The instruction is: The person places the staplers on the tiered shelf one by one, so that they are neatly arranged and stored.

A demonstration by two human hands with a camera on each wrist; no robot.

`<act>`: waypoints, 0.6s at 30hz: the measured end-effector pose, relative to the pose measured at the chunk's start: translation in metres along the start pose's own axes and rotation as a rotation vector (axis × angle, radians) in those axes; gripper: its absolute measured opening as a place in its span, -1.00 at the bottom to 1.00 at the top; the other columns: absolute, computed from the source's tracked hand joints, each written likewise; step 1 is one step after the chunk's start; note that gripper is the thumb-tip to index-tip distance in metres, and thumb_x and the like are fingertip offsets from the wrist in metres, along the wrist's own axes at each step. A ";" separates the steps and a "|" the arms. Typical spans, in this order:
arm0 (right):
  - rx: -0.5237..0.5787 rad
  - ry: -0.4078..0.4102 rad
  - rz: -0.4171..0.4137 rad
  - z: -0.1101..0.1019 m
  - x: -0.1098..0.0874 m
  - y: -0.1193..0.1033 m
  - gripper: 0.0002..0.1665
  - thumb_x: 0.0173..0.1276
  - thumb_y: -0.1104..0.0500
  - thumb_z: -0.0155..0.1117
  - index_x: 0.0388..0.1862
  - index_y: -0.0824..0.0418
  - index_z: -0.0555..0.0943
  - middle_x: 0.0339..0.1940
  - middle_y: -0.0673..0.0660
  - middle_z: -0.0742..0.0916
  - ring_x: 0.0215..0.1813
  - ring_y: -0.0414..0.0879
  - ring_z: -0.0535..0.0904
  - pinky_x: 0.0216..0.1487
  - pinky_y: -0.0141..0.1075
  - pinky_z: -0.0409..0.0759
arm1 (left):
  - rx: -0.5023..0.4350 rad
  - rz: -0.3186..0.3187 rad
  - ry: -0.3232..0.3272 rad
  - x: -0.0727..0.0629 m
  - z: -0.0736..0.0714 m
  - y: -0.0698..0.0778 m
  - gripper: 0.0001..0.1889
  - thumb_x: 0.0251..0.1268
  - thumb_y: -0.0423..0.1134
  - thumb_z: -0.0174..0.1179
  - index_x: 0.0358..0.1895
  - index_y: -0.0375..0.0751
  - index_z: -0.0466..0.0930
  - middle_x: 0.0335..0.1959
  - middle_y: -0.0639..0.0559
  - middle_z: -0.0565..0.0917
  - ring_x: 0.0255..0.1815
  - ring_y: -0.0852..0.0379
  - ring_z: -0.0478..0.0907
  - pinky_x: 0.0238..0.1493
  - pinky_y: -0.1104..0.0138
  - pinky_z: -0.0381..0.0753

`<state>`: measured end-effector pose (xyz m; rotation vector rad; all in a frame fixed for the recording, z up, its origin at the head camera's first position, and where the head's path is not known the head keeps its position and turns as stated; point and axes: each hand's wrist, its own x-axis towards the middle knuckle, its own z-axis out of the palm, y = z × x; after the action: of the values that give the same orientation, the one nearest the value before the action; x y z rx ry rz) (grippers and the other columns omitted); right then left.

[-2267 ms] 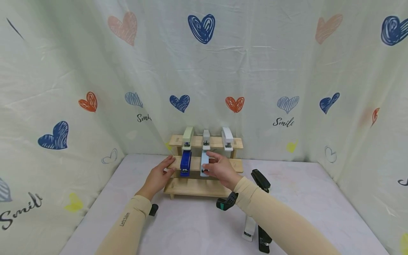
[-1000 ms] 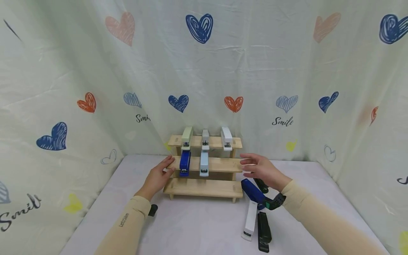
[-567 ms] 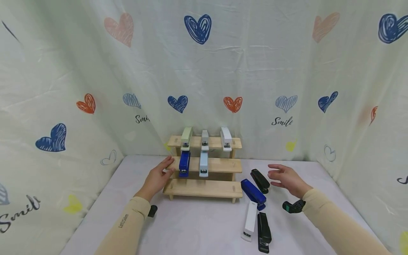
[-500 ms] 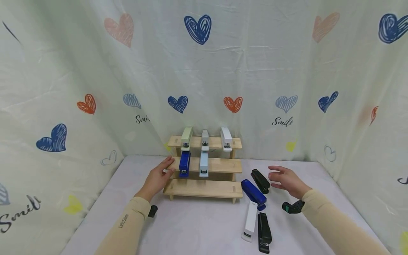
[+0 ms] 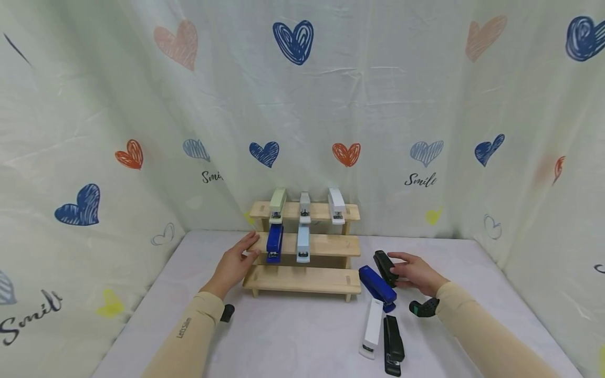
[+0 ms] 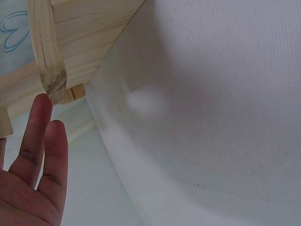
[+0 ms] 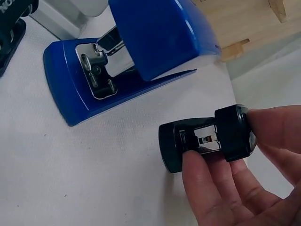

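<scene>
Right hand [image 5: 416, 274] at the rear black stapler [image 5: 384, 266], thumb against its top arm, fingertips along the side: pinched. Location: white tabletop [image 5: 283, 336], to the right of the three-tier wooden rack [image 5: 302, 279]. Cannot tell whether lifted clear of the surface. Just beside it, a loose blue stapler [image 5: 377, 286], lying at a slant; nearer the camera, a white stapler [image 5: 372, 325] and a front black stapler [image 5: 394, 338], side by side.

Left hand [image 5: 233, 264] at the left end of the middle shelf [image 5: 333, 244], fingers extended, tips against the wood.

On the top shelf, left to right: pale green stapler [image 5: 278, 202], grey stapler [image 5: 304, 205], white-bodied stapler [image 5: 336, 202]. On the middle one: dark blue stapler [image 5: 274, 241] to the left, light blue stapler [image 5: 303, 241] near the centre. Behind, a pale curtain [image 5: 402, 94] with printed hearts and "Smile" lettering.
</scene>
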<state>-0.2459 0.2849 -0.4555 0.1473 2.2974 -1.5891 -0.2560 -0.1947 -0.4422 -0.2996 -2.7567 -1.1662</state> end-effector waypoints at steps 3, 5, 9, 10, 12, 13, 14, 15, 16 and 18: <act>0.001 -0.012 -0.008 0.000 0.001 0.000 -0.33 0.52 0.32 0.06 0.56 0.30 0.18 0.34 0.54 0.36 0.20 0.34 0.49 0.10 0.09 0.59 | 0.000 -0.001 0.000 0.000 0.001 0.000 -0.47 0.52 -0.17 0.15 0.47 -0.19 0.35 0.55 0.05 0.22 0.31 -0.11 0.44 0.14 0.06 0.56; 0.010 -0.021 -0.016 0.000 0.001 0.000 -0.33 0.51 0.35 0.04 0.56 0.29 0.19 0.33 0.54 0.36 0.18 0.31 0.50 0.10 0.09 0.60 | 0.000 -0.001 0.001 0.000 0.000 0.000 -0.47 0.52 -0.17 0.15 0.47 -0.19 0.36 0.55 0.05 0.22 0.31 -0.11 0.45 0.14 0.06 0.56; 0.059 -0.039 -0.022 0.001 0.003 0.002 -0.34 0.49 0.40 0.02 0.54 0.29 0.24 0.33 0.53 0.34 0.13 0.23 0.52 0.10 0.08 0.60 | -0.005 0.000 -0.001 0.000 0.000 0.000 -0.47 0.52 -0.17 0.15 0.47 -0.19 0.35 0.55 0.05 0.22 0.28 -0.11 0.47 0.13 0.06 0.56; 0.076 -0.046 -0.021 0.001 0.003 0.002 -0.35 0.48 0.40 0.02 0.54 0.30 0.24 0.33 0.53 0.34 0.12 0.21 0.52 0.11 0.09 0.59 | -0.006 -0.001 -0.002 0.000 0.000 0.000 -0.47 0.52 -0.17 0.15 0.47 -0.19 0.35 0.55 0.05 0.22 0.28 -0.11 0.48 0.13 0.06 0.56; 0.113 -0.060 -0.017 0.001 0.004 0.003 -0.35 0.48 0.42 0.00 0.54 0.31 0.25 0.34 0.51 0.33 0.11 0.18 0.52 0.13 0.09 0.58 | -0.009 -0.003 -0.004 0.000 0.001 0.000 -0.47 0.52 -0.17 0.14 0.48 -0.19 0.35 0.55 0.05 0.22 0.27 -0.11 0.48 0.13 0.06 0.56; 0.131 -0.062 -0.015 0.001 0.005 0.004 -0.35 0.48 0.42 0.00 0.54 0.31 0.25 0.34 0.50 0.33 0.10 0.17 0.52 0.13 0.08 0.58 | -0.011 -0.004 -0.003 0.000 0.001 0.000 -0.47 0.52 -0.17 0.14 0.48 -0.19 0.35 0.55 0.06 0.22 0.27 -0.11 0.48 0.13 0.06 0.56; 0.147 -0.066 -0.014 0.001 0.005 0.004 -0.35 0.48 0.42 0.00 0.54 0.32 0.25 0.34 0.49 0.32 0.10 0.16 0.51 0.13 0.08 0.58 | -0.012 -0.005 -0.003 0.000 0.001 0.000 -0.47 0.52 -0.17 0.14 0.48 -0.19 0.35 0.55 0.05 0.22 0.28 -0.11 0.47 0.13 0.06 0.56; 0.161 -0.067 -0.011 0.002 0.005 0.005 -0.34 0.47 0.43 0.00 0.54 0.32 0.25 0.35 0.49 0.31 0.10 0.16 0.50 0.13 0.07 0.58 | -0.013 -0.005 -0.003 0.000 0.001 0.000 -0.47 0.52 -0.17 0.14 0.48 -0.19 0.35 0.55 0.05 0.22 0.29 -0.10 0.47 0.13 0.07 0.56; 0.172 -0.067 -0.010 0.002 0.006 0.005 -0.34 0.47 0.43 -0.01 0.54 0.32 0.25 0.35 0.49 0.31 0.10 0.16 0.50 0.13 0.06 0.58 | -0.014 -0.004 -0.002 0.000 0.001 0.000 -0.47 0.52 -0.18 0.14 0.47 -0.19 0.35 0.55 0.05 0.22 0.29 -0.10 0.46 0.13 0.07 0.56; 0.192 -0.064 -0.008 0.002 0.006 0.006 -0.34 0.47 0.43 0.00 0.54 0.32 0.25 0.36 0.48 0.31 0.11 0.16 0.48 0.12 0.04 0.60 | -0.014 -0.004 -0.001 0.000 0.000 0.000 -0.47 0.52 -0.18 0.15 0.47 -0.20 0.35 0.55 0.04 0.23 0.31 -0.10 0.45 0.13 0.07 0.56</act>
<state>-0.2497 0.2849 -0.4635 0.1325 2.0982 -1.7900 -0.2558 -0.1945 -0.4427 -0.2962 -2.7520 -1.1872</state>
